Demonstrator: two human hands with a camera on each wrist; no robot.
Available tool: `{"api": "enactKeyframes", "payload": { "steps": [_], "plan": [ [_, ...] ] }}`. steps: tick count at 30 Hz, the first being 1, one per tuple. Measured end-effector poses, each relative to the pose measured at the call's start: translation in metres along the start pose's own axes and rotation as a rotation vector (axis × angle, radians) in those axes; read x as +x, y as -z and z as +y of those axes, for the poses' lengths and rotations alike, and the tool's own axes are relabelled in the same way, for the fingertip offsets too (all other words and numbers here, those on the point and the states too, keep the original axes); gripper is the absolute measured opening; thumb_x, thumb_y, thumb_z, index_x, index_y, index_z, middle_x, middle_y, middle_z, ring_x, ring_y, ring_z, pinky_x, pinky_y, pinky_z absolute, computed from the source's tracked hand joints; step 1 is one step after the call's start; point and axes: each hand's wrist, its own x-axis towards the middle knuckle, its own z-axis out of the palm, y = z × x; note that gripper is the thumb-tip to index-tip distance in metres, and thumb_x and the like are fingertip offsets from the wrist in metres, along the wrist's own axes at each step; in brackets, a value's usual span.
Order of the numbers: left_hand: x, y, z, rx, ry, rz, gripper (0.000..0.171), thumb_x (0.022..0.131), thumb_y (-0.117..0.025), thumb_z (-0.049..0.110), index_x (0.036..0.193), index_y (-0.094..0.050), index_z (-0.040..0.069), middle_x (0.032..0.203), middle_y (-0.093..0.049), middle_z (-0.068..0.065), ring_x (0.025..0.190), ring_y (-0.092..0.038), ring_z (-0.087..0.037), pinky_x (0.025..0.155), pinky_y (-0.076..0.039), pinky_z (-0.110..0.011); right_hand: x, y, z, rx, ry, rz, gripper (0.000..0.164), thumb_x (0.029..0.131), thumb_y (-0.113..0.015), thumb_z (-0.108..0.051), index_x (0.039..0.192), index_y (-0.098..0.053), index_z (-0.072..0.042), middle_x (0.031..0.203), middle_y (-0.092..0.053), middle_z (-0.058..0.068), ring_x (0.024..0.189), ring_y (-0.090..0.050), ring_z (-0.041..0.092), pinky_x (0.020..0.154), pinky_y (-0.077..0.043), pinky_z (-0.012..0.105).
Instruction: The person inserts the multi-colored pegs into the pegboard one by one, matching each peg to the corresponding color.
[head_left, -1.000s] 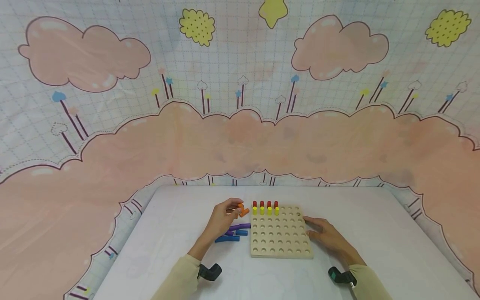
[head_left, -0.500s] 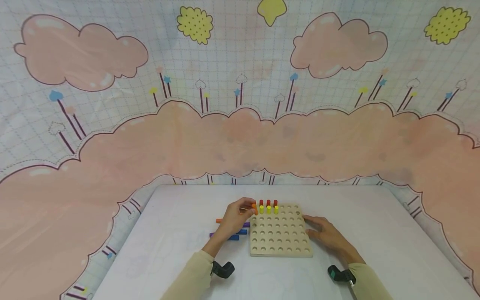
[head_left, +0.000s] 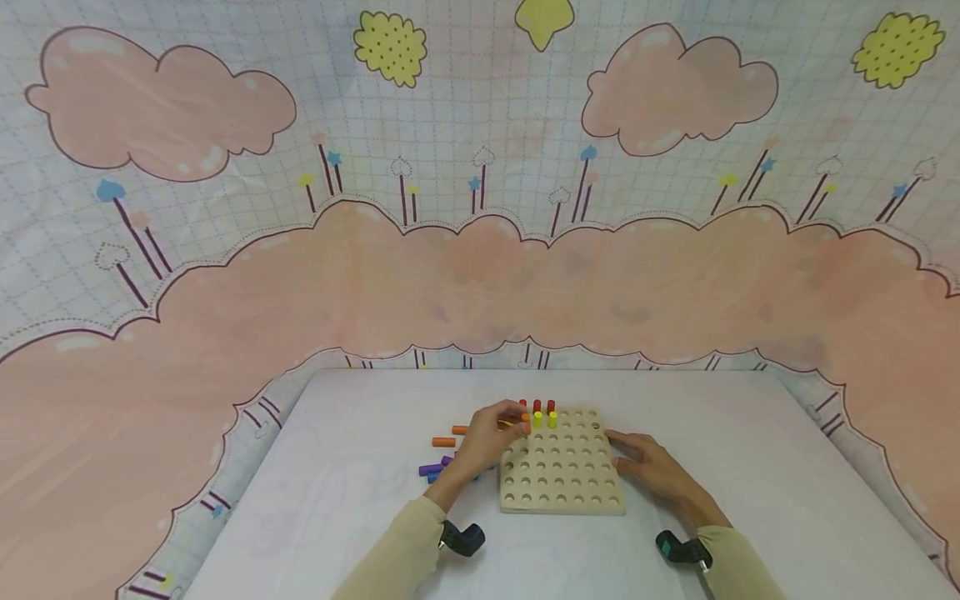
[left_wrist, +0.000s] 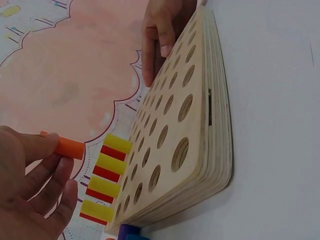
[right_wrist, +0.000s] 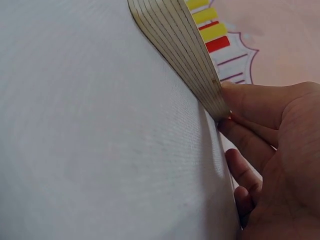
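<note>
1. The orange peg (left_wrist: 71, 148) is pinched by the left hand (head_left: 487, 437) above the board (head_left: 562, 509).
2. Its long axis is held near upright, roughly parallel to the yellow pegs (left_wrist: 103, 186).
3. The board's edge is touched by the right hand (head_left: 654, 472), fingers loosely extended.

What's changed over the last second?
The left hand moved right, from among the loose orange pegs to over the far left part of the board, pinching one orange peg. The right hand stayed at the board's right edge; the board, red pegs and yellow pegs look unmoved.
</note>
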Motion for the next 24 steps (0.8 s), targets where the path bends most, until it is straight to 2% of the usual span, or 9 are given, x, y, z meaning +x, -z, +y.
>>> {"api": "enactKeyframes", "payload": {
  "steps": [4,10,19,24],
  "plan": [
    [0.003,-0.007,0.002,0.015,0.03,-0.002,0.026,0.094,-0.067,0.016,0.117,-0.066,0.007,0.11,-0.07,-0.004,0.099,-0.064,-0.016,0.087,-0.054,-0.027,-0.001,0.0,-0.001,-0.012,0.012,0.0,0.053,0.094,-0.063,-0.023,0.144,-0.049,-0.014,0.153,-0.037,0.02,0.146,-0.021,0.048,0.114,-0.015,0.07],
    [0.006,-0.018,0.002,0.024,0.038,-0.006,0.021,0.092,-0.069,0.017,0.112,-0.068,0.01,0.105,-0.071,-0.002,0.096,-0.065,-0.014,0.085,-0.055,-0.025,-0.001,-0.001,0.001,-0.023,0.012,0.005,0.053,0.094,-0.063,-0.024,0.145,-0.049,-0.015,0.153,-0.038,0.019,0.146,-0.022,0.047,0.114,-0.015,0.07],
    [0.008,-0.035,-0.004,-0.043,0.063,0.022,0.018,0.091,-0.07,0.016,0.107,-0.07,0.011,0.101,-0.071,0.001,0.088,-0.062,-0.007,0.08,-0.053,-0.022,-0.003,-0.002,0.001,-0.018,-0.003,0.015,0.053,0.094,-0.063,-0.025,0.144,-0.05,-0.016,0.152,-0.039,0.019,0.145,-0.024,0.047,0.113,-0.017,0.07],
    [0.01,-0.044,-0.007,-0.056,0.045,0.048,0.018,0.089,-0.072,0.015,0.106,-0.072,0.008,0.097,-0.073,0.0,0.083,-0.062,-0.005,0.074,-0.053,-0.02,-0.005,-0.003,-0.001,0.0,-0.008,0.013,0.052,0.094,-0.063,-0.026,0.144,-0.051,-0.015,0.152,-0.037,0.021,0.145,-0.022,0.048,0.113,-0.016,0.071]
  ]
}}
